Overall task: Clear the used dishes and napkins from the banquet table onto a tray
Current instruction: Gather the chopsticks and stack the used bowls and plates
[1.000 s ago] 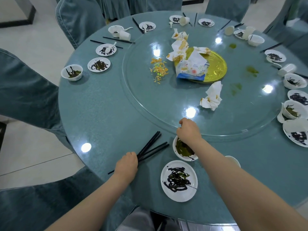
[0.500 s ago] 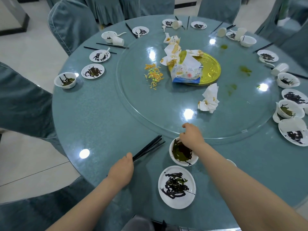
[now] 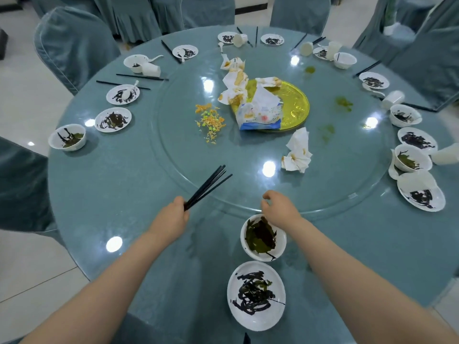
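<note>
My left hand point(image 3: 171, 218) grips a bundle of black chopsticks point(image 3: 210, 186) by one end, tips raised toward the glass turntable point(image 3: 173, 150). My right hand point(image 3: 279, 207) hovers with loosely curled fingers just beyond a white bowl point(image 3: 263, 238) of dark leftovers and holds nothing. In front of that bowl lies a white plate point(image 3: 255, 295) smeared black. A gold tray point(image 3: 295, 105) at the turntable's centre carries a tissue pack point(image 3: 260, 115) and stained napkins point(image 3: 234, 80). One more crumpled napkin point(image 3: 298, 152) lies nearer me.
Used plates, bowls, cups and chopsticks ring the round teal table, such as a bowl point(image 3: 67, 137) at left and a plate point(image 3: 422, 194) at right. Food scraps point(image 3: 210, 122) litter the turntable. Covered chairs point(image 3: 72, 45) surround the table.
My left hand has lifted the chopsticks off the table and moved them up and right. My right hand has left the bowl's rim and risen past it.
</note>
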{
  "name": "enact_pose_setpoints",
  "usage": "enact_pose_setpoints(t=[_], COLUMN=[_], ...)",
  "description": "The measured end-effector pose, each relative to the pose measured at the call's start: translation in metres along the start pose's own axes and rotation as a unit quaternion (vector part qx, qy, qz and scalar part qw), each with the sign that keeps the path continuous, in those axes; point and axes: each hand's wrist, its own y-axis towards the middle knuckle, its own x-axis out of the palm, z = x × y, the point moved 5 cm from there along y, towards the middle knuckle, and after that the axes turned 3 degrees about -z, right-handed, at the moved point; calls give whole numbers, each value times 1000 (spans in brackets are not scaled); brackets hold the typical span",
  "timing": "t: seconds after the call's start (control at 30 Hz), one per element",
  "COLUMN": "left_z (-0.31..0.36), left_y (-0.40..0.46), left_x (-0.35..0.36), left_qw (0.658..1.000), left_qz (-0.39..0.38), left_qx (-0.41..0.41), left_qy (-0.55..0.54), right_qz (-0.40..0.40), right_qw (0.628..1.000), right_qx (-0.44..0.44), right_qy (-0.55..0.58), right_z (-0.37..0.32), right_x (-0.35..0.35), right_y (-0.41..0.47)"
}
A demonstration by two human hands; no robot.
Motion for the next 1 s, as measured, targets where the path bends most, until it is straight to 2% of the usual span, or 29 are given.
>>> enact_pose_setpoints(t=[0.47,0.63,1.0], left_z=[62,73,74], left_y=[128,144,153], left_x=[5,13,14], left_qw=[1000,1000,992], left_qz=[13,24,53], left_qx=[-1,-11,-16], left_qy=[-15,16,116], right_qz=[-9,-38,-14], right_qw=[1000,999,998], right_qx=[-14,-12,16], right_qy=[-24,2,55], right_z=[3,9,24], right_x=[5,4,4], right_y=[0,-2,-21])
